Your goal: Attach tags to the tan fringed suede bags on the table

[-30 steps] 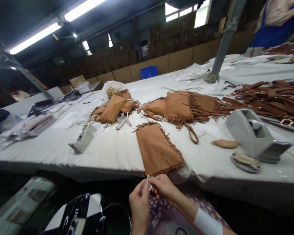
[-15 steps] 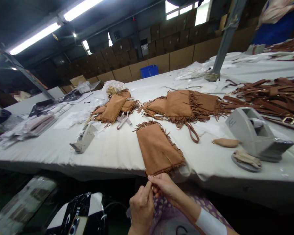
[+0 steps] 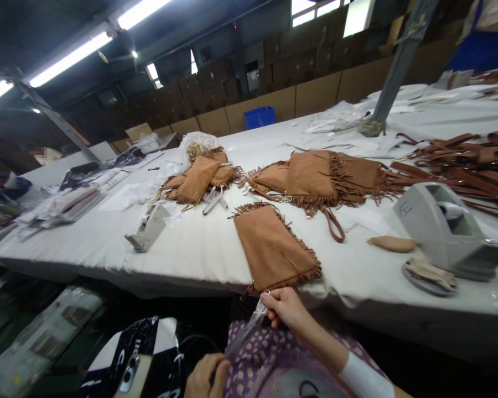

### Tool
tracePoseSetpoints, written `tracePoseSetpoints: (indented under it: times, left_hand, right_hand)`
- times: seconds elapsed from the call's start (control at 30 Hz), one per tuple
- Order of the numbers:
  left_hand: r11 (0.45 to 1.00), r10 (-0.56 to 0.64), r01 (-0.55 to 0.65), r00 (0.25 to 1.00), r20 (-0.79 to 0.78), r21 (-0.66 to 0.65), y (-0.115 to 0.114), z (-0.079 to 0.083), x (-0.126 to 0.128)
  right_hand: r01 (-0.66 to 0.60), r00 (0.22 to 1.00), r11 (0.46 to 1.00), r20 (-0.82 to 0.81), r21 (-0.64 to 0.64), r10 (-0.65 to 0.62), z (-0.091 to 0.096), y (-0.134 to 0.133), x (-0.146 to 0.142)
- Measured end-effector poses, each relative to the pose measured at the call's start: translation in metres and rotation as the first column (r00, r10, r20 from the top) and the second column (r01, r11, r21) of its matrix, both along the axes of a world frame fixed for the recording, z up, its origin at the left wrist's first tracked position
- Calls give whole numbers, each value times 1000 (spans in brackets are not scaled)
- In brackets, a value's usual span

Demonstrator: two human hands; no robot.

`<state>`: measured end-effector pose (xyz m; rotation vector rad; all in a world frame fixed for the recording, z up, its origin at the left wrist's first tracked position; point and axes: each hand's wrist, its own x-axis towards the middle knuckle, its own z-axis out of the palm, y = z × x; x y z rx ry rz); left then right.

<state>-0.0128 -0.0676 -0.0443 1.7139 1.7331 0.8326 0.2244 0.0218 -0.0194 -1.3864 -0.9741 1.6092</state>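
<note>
A brown suede fringed pouch (image 3: 271, 247) lies flat at the near edge of the white table (image 3: 191, 260). Just below its lower fringe, my right hand (image 3: 284, 308) is closed in a pinch on the upper end of a clear plastic strip (image 3: 244, 330). The strip runs down and left to my left hand (image 3: 207, 377), low over my lap, whose fingers are curled on its other end. A small metal ring shows by my right fingertips at the pouch's corner.
Two heaps of similar fringed pouches (image 3: 197, 179) (image 3: 319, 177) lie further back. Grey tape dispensers stand at left (image 3: 149, 228) and right (image 3: 452, 232). Brown leather straps (image 3: 460, 163) pile at far right. A person in blue (image 3: 485, 38) stands beyond; a metal post (image 3: 392, 72) rises from the table.
My hands were together pinching a small piece below the pouch. Now the left hand has dropped toward my lap, and the clear strip is stretched between the two hands.
</note>
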Motion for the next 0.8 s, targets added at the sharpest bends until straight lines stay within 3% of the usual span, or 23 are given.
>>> tracePoseSetpoints:
  times: [0.1,0.17,0.23,0.3,0.43,0.57,0.7,0.77,0.8]
  left_hand:
    - [995,34,-18,984,176,-94,40,24,32]
    - [987,-29,83,935,354,-139,63,37,64]
    - [958,-84,203,876,476,-203,76,42,91]
    - [928,-67,252,838,542,-275,79,41,105]
    - [900,11,271,771,637,-343,72,35,100]
    - [896,24,309,684,729,-319,65,34,95]
    - [921,96,194,727,679,-338,57,27,100]
    - [911,152,141,756,636,-386,58,20,98]
    - [902,159,137,775,612,-409,60,17,96]
  right_hand:
    - [-6,1000,1000,-28,16,6,4,-1,1]
    - [-6,999,1000,-36,28,7,7,-2,1]
    - [-26,999,999,-26,38,27,9,-2,2]
    - [-55,998,997,14,49,54,10,-2,4]
    - [-68,994,992,89,108,59,5,1,7]
    - [-63,998,996,28,70,61,0,1,2]
    - [-111,992,989,77,100,103,8,-11,5]
    - [-131,980,979,171,154,105,21,-16,25]
    - [-91,971,977,237,191,44,30,-18,43]
